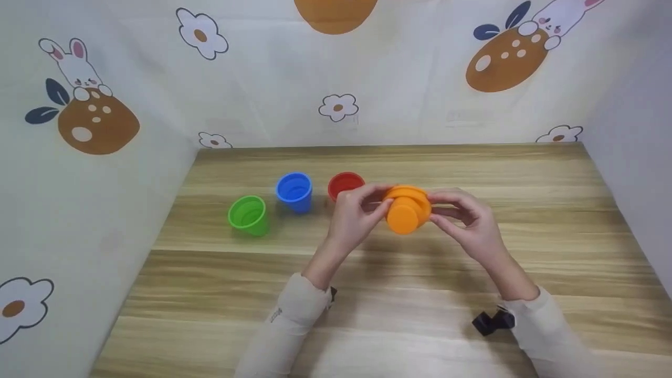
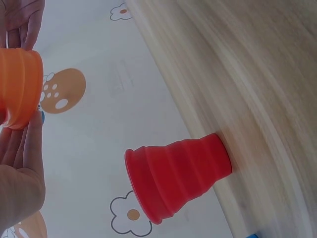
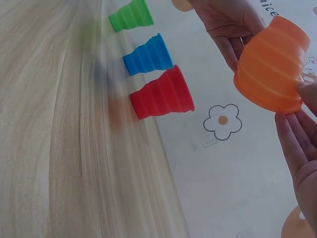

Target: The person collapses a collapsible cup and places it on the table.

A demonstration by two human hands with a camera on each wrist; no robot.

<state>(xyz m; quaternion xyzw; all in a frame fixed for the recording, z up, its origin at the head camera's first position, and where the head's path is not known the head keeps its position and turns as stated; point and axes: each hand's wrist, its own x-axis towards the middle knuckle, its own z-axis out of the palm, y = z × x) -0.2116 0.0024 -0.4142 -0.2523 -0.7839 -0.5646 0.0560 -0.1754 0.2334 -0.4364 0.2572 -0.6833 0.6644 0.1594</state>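
An orange collapsible cup (image 1: 403, 216) is held above the table between both hands, its base turned toward the head camera. My left hand (image 1: 357, 212) pinches its rim from the left with thumb and fingers. On the other side, my right hand (image 1: 470, 223) pinches the rim the same way. In the right wrist view the orange cup (image 3: 272, 67) looks partly squashed, its narrow end tilted. A red cup (image 1: 344, 184) stands upright just behind the left hand, which covers part of it. The left wrist view shows the red cup's ribbed side (image 2: 173, 173).
Left of the red cup stand a blue cup (image 1: 295, 191) and a green cup (image 1: 249, 215), both upright with open tops. The wooden table (image 1: 210, 304) meets patterned walls (image 1: 273, 79) at the back and sides. A black strap piece (image 1: 493, 321) hangs at the right wrist.
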